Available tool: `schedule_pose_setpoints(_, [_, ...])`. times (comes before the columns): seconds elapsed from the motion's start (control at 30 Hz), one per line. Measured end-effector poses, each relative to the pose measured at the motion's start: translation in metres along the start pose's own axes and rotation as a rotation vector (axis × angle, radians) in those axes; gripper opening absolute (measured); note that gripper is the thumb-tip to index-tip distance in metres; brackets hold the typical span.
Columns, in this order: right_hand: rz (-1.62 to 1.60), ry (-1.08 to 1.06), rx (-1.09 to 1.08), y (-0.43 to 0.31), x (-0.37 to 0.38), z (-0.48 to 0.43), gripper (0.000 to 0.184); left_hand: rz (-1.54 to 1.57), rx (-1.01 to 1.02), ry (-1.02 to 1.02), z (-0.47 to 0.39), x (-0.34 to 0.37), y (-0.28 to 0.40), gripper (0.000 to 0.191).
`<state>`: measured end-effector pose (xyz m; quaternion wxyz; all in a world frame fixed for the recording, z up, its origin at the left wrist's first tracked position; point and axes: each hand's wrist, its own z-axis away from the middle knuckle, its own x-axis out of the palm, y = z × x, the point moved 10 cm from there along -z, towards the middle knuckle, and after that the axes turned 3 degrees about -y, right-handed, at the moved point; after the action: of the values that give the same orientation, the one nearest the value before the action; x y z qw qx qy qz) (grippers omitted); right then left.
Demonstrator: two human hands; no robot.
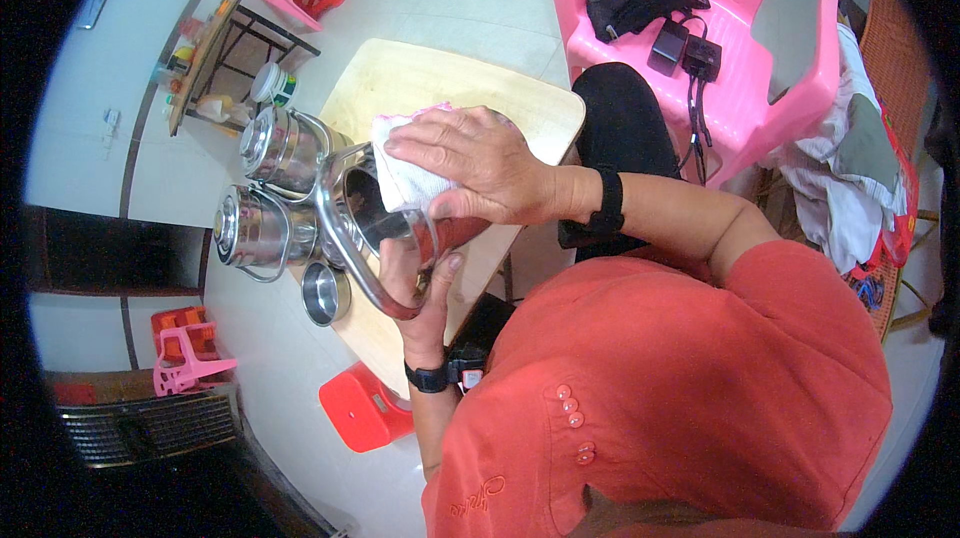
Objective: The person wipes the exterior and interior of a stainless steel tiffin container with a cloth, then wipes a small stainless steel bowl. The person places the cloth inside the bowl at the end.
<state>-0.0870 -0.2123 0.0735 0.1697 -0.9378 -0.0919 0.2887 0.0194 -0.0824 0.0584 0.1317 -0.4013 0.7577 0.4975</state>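
Note:
A stainless steel pot (367,200) with a bail handle (341,238) is tipped over the table, its mouth towards the left. My left hand (420,290) grips it low down by the rim, near the handle's lower end. On the upper side, my right hand (472,155) presses a folded white cloth (409,170) with a pink edge against the pot. Beyond it stand two lidded stainless steel pots, one at the back (281,148) and one nearer (259,230), both with bail handles. A small steel bowl (325,294) sits at the table's left edge.
The light wooden table (450,69) lies under my hands. A red plastic stool (364,407) stands by its lower end. At right, a pink plastic chair (750,72) holds a black pouch (637,1) and black adapters (682,50) with hanging cables. A white tub (274,84) shows behind the pots.

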Motion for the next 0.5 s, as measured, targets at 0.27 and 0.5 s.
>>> schedule_pose_setpoints(0.27, [-0.644,0.075,0.460,0.092,0.012,0.023,0.050,-0.023,0.144,-0.066,-0.020,0.002,0.022,0.028])
schedule_pose_setpoints(0.5, [-0.769,-0.013,0.745,0.137,0.039,0.056,0.053,0.110,0.093,0.030,-0.031,-0.010,0.011,0.030])
